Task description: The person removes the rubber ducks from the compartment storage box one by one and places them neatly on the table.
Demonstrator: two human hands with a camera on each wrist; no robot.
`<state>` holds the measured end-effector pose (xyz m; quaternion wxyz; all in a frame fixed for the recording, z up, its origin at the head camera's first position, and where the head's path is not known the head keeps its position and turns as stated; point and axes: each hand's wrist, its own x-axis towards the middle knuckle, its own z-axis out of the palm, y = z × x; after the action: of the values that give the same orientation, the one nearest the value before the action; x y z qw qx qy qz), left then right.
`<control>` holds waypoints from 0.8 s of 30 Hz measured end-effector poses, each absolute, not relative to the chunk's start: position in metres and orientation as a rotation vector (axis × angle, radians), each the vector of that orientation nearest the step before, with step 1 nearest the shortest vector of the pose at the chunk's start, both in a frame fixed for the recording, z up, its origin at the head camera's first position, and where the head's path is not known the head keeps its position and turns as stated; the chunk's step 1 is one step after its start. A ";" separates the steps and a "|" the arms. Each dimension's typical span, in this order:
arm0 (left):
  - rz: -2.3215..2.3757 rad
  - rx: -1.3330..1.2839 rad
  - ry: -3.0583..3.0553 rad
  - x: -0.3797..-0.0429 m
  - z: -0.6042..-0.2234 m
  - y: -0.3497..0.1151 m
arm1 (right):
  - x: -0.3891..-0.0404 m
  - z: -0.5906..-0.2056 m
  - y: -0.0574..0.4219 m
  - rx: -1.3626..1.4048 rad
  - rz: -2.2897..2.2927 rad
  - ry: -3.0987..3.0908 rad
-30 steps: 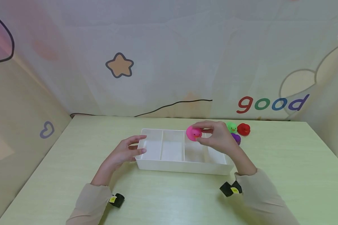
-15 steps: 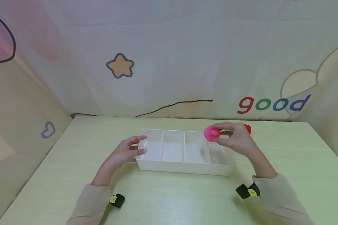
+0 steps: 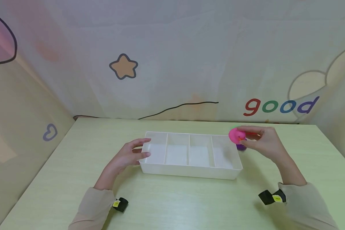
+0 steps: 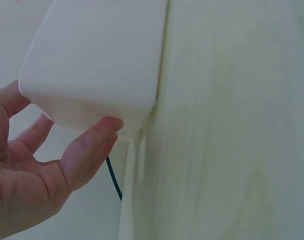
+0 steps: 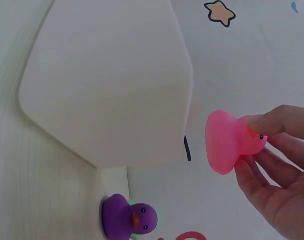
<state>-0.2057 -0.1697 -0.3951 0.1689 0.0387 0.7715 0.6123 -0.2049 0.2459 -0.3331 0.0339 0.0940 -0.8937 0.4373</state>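
Observation:
A pink rubber duck [image 3: 235,135] is pinched between the thumb and fingers of my right hand [image 3: 264,142], up above the table by the right end of the white tray. In the right wrist view the pink duck [image 5: 222,142] hangs apart from the tray's outer wall [image 5: 117,100]. My left hand [image 3: 129,153] grips the left end of the white four-part tray [image 3: 189,171], thumb and fingers at its rim. The left wrist view shows a finger against the tray's end wall [image 4: 92,107]. All compartments seen hold nothing.
Behind the right hand a purple duck [image 3: 241,147] stands on the table, also the purple duck [image 5: 124,217] low in the right wrist view. Slivers of green and red show near it, mostly hidden. A printed cloth backdrop [image 3: 172,64] rises behind the table.
My right hand has moved rightward with the pink duck, from over the tray's third compartment to beyond its right end. The left hand stays at the tray.

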 end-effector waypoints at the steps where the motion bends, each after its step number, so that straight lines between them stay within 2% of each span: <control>1: 1.743 0.112 2.191 -0.206 -0.395 -0.170 | -0.205 -0.334 0.250 0.283 1.344 -2.740; 18: 1.727 0.107 2.212 -0.206 -0.395 -0.170 | -0.226 -0.373 0.314 0.110 1.376 -2.703; 24: 1.729 0.104 2.213 -0.205 -0.393 -0.170 | -0.224 -0.371 0.316 0.091 1.374 -2.729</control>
<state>-0.2054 -0.1702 -0.3933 0.1650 0.0367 0.7767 0.6067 -0.2240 0.3159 -0.3706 0.0424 0.0296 -0.8919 0.4492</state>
